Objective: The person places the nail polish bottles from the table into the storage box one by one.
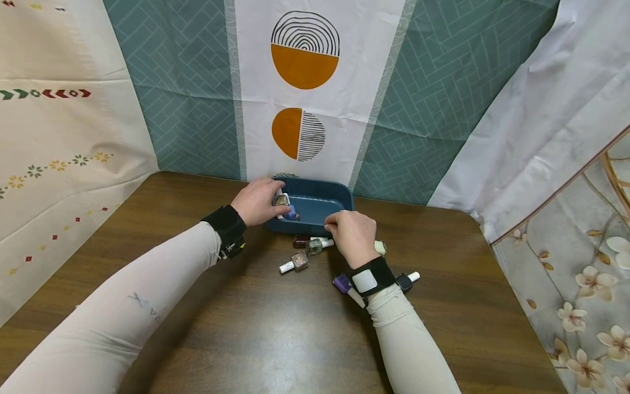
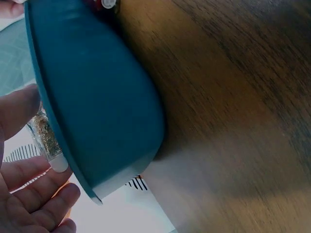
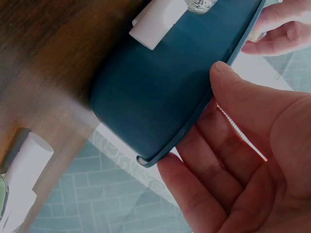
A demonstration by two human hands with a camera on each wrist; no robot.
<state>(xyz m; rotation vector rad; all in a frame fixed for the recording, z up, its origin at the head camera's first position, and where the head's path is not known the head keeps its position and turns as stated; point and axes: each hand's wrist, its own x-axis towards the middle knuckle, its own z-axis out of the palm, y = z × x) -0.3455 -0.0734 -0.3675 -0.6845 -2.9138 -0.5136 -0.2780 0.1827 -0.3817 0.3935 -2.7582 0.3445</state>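
Observation:
A dark teal plastic bin (image 1: 320, 227) stands at the back of the table against the cloth. My left hand (image 1: 260, 201) is over its left end, holding a glittery nail polish bottle (image 2: 46, 136) with a white cap between thumb and fingers. A blue nail polish bottle (image 1: 291, 212) lies in the bin right by the left thumb. My right hand (image 1: 351, 232) pinches the bin's front rim near the right corner, thumb (image 3: 226, 80) on the outer side. In front of the bin lie a dark red nail polish bottle (image 1: 301, 241) and a green glitter one (image 1: 314, 247).
Closer on the wooden table (image 1: 236, 328) lies a pinkish glitter bottle (image 1: 299, 261). Around the right wrist are a purple bottle (image 1: 342, 283), a black one (image 1: 404, 282) and a pale green one (image 1: 380, 247). Patterned cloths (image 1: 192, 82) hang behind and at both sides.

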